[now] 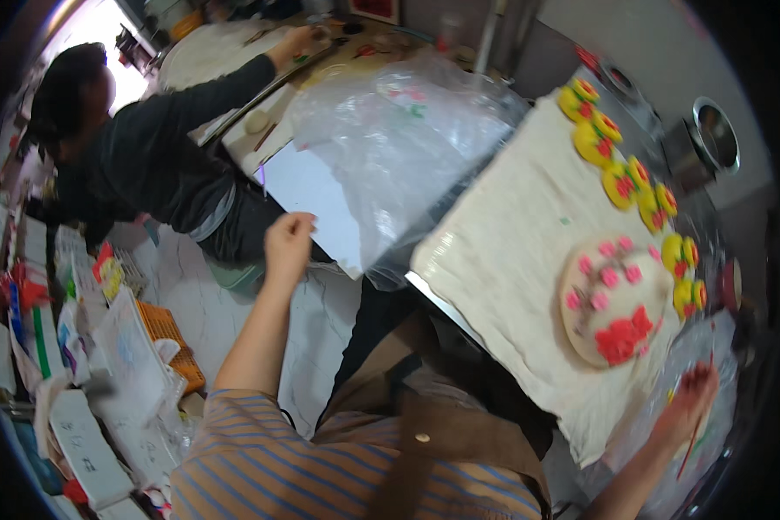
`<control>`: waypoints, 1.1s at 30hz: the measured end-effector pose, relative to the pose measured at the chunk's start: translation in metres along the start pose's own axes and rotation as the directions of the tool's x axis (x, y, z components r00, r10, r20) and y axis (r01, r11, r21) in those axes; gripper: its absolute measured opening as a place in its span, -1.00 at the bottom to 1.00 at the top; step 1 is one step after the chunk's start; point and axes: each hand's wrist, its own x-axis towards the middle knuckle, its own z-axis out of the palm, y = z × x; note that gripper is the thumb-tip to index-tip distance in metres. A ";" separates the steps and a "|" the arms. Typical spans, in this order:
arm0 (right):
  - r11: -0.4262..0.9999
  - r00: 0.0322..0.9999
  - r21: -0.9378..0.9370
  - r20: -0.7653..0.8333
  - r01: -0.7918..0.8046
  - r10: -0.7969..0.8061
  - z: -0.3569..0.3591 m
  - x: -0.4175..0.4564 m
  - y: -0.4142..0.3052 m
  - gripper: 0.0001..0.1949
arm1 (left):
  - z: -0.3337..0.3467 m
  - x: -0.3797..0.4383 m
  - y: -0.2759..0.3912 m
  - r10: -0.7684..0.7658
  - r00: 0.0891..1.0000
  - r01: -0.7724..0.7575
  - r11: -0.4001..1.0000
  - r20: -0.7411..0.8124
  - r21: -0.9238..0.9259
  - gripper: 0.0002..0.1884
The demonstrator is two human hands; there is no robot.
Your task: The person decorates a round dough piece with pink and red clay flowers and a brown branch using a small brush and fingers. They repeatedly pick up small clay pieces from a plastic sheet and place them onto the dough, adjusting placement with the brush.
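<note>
My right hand (687, 398) is at the lower right, above a sheet of clear plastic. Its fingers are closed around a thin red stick (689, 448), perhaps a brush handle, which shows above and below the hand. Up and left of it, a large pale dough bun (575, 312) with pink blossoms and a red shape rests on a cream cloth (494, 260). Several yellow dough pieces (619, 185) with red and green parts line the cloth's far edge. My left hand (287, 244) hangs beside a white board (315, 195), fingers curled, with nothing visible in them.
Clear plastic sheeting (403, 143) covers the middle of the work surface. Another person (162, 143) sits at the left, one arm stretched over the table. A metal pot (699, 146) stands at the right. Boxes, bags and an orange basket (169, 344) crowd the lower left.
</note>
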 end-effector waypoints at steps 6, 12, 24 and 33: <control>0.924 0.977 -0.328 -0.020 0.195 -0.213 0.059 -0.024 -0.056 -0.59 | 0.074 0.047 -0.079 0.335 0.931 -0.363 0.823 0.142 0.438 -0.63; 0.895 0.927 -0.241 0.127 0.375 -0.354 0.143 -0.056 -0.092 -0.70 | 0.100 0.172 -0.090 0.218 0.963 -0.267 0.719 0.156 0.641 -0.40; 0.874 0.934 -0.329 0.110 0.358 -0.341 0.215 -0.055 -0.102 -0.67 | 0.042 0.324 0.045 0.583 0.804 -0.542 0.799 0.117 -0.260 -0.64; 0.833 0.931 -0.423 0.085 0.357 -0.356 0.221 -0.043 -0.093 -0.67 | 0.100 0.278 -0.125 0.280 0.959 -0.216 0.642 0.038 0.735 -0.49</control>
